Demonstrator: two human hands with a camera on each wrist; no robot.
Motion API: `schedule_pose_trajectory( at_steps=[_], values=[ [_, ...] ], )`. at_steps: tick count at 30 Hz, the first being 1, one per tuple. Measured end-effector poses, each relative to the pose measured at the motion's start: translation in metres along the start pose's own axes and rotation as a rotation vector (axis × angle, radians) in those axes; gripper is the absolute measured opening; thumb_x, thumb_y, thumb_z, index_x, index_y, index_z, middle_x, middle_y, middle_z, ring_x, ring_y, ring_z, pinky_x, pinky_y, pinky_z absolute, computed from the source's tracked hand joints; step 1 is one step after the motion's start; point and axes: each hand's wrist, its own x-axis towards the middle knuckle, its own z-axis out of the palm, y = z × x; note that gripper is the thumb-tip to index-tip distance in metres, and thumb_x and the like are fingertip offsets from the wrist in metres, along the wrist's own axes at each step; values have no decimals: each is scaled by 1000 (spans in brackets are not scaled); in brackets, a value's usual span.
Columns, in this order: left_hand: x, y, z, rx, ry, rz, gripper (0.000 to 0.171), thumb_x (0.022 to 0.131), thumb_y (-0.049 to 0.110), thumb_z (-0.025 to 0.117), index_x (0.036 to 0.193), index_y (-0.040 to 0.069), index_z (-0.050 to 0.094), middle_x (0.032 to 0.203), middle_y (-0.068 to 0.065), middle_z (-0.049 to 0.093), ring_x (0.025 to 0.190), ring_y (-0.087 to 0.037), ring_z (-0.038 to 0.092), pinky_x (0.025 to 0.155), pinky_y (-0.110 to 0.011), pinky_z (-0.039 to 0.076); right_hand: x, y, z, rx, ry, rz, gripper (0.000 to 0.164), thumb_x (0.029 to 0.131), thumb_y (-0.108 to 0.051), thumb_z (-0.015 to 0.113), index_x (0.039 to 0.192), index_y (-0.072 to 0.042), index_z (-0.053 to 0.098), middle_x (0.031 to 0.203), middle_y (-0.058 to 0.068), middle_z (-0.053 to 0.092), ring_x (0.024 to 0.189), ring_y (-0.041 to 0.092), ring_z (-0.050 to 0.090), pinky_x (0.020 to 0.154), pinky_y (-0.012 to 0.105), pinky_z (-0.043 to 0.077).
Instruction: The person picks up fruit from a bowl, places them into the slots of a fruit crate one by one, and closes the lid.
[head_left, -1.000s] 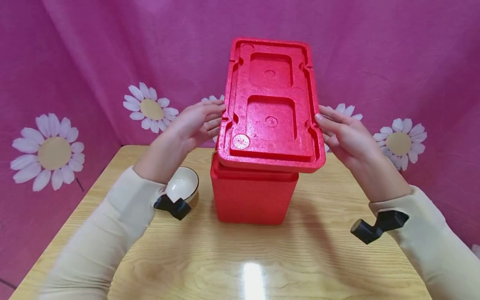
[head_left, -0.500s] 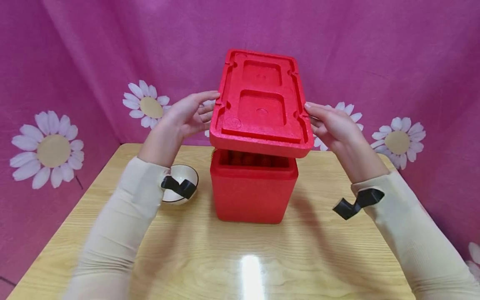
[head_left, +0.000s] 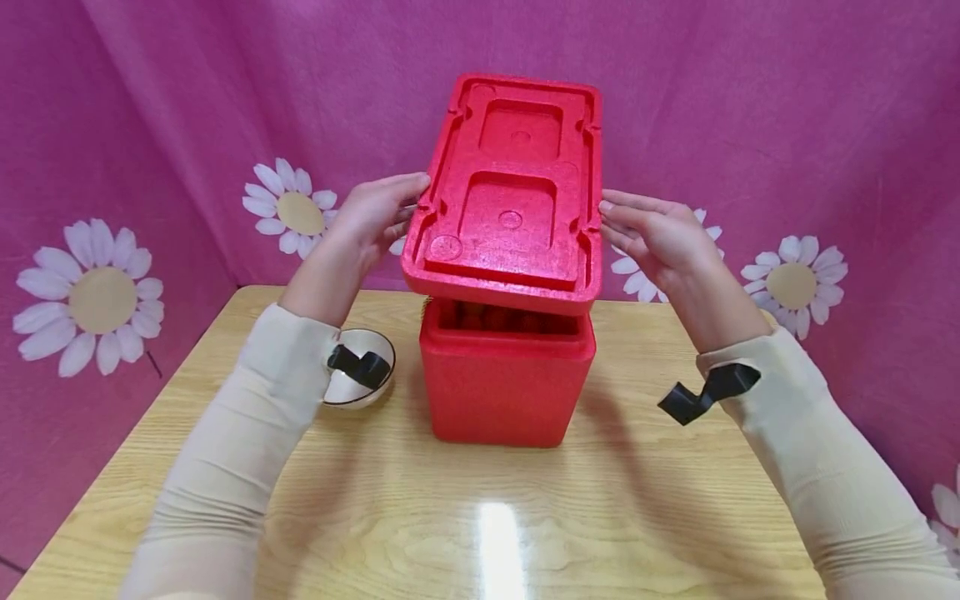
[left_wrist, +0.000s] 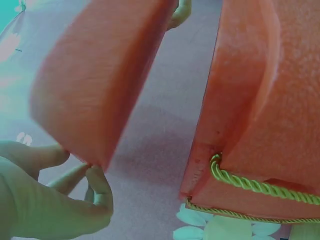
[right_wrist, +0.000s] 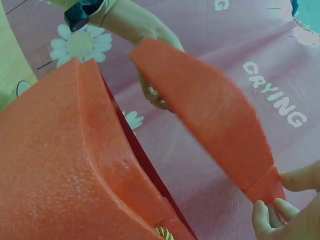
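A red foam lid (head_left: 517, 221) is held up by both hands, its recessed face toward the head camera and its far end raised. My left hand (head_left: 375, 212) pinches the left edge between thumb and fingers. On the opposite edge, my right hand (head_left: 663, 237) grips with its fingertips; the right wrist view shows its thumb and fingers at the lid's corner. Below stands a matching red foam box (head_left: 506, 396), uncovered at the near side. Several dark red roundish things (head_left: 498, 317) show inside; the lid hides the rest of the opening. A twisted gold cord (left_wrist: 265, 189) hangs on the box.
A white bowl with a dark rim (head_left: 360, 340) sits left of the box, partly behind the left wrist. Wooden table (head_left: 405, 525) lies underneath. Pink cloth (head_left: 675, 83) with daisies and lettering hangs behind and at the sides. Each wrist carries a black mount.
The lid has moved left and slightly up, uncovering the near part of the box opening. Both hands moved with it, keeping their hold. Box and bowl stay in place.
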Motion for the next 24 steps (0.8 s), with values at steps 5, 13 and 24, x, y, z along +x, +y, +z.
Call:
schedule_pose_trajectory(
  at_steps=[5, 13, 24],
  values=[
    [2, -2, 0, -69, 9, 64, 42, 93, 9, 60, 135, 9, 55, 109, -1, 70, 84, -4, 65, 91, -19, 52, 0, 2, 0, -77, 21, -97, 41, 84, 2, 67, 124, -1, 63, 89, -3, 73, 83, 7, 69, 77, 17, 56],
    [3, -4, 8, -173, 68, 228, 41, 90, 1, 61, 131, 6, 59, 134, -11, 61, 101, -10, 65, 103, -28, 48, 2, 5, 3, -120, 66, -397, 34, 80, 4, 71, 112, -4, 71, 88, -6, 74, 84, 5, 70, 79, 13, 54],
    [-1, -8, 12, -366, 81, 377, 14, 92, 3, 59, 98, 1, 71, 81, 1, 69, 80, -11, 68, 102, -38, 48, 5, 10, 4, -76, 67, -673, 29, 78, 13, 67, 99, -6, 75, 83, -1, 75, 76, 10, 70, 74, 17, 57]
  ],
)
